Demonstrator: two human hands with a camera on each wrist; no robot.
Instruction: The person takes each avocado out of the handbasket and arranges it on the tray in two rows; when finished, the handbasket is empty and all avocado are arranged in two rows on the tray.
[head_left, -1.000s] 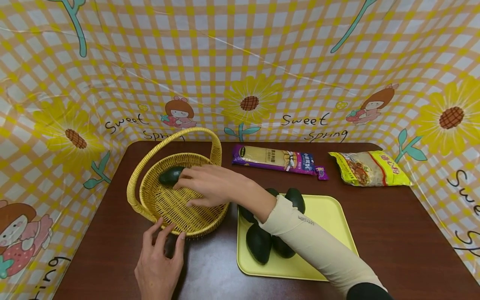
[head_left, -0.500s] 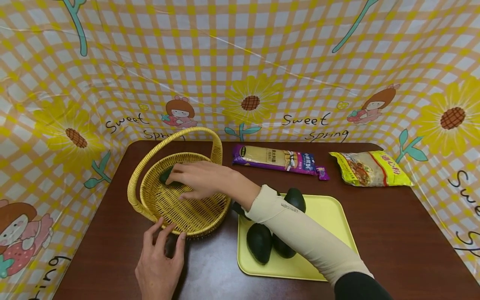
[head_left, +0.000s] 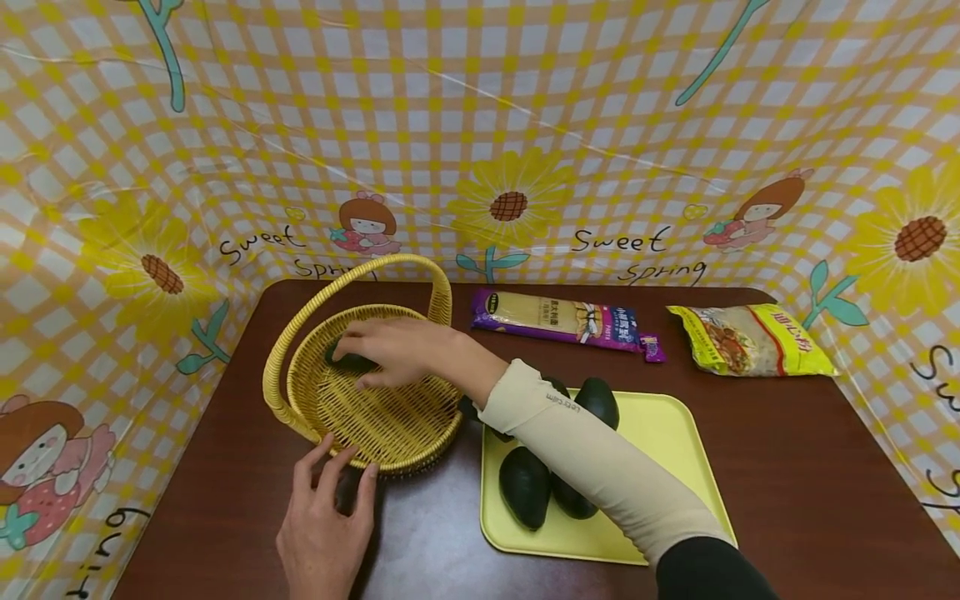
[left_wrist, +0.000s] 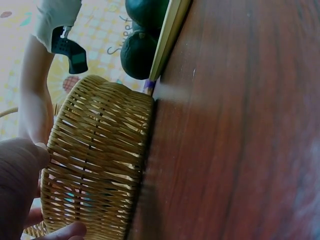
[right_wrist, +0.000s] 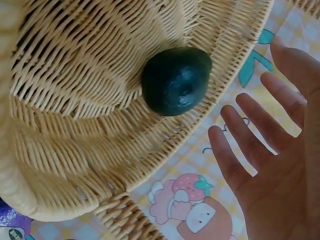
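A yellow wicker basket [head_left: 390, 429] with a tall arched handle holds one dark green avocado [head_left: 351, 358] at its far left. My right hand [head_left: 397, 350] is over the basket beside this avocado and partly covers it. In the right wrist view the right hand [right_wrist: 272, 135] has its fingers spread and fairly straight, apart from the avocado [right_wrist: 176, 81]. At the basket's near rim, my left hand [head_left: 326, 517] touches the wicker with its fingertips. The left wrist view has the thumb [left_wrist: 25, 155] against the rim of the basket [left_wrist: 100, 150].
Several more avocados [head_left: 525, 487] lie on a yellow tray [head_left: 652, 417], partly hidden under the right sleeve [head_left: 585, 442]. Behind stand a purple pasta pack [head_left: 555, 319] and a yellow food bag [head_left: 753, 340]. A checked cloth [head_left: 510, 100] surrounds the brown table [head_left: 795, 500].
My right hand has shifted slightly left and farther back over the avocado in the basket. The left hand stays at the near rim. The whole view has moved a little.
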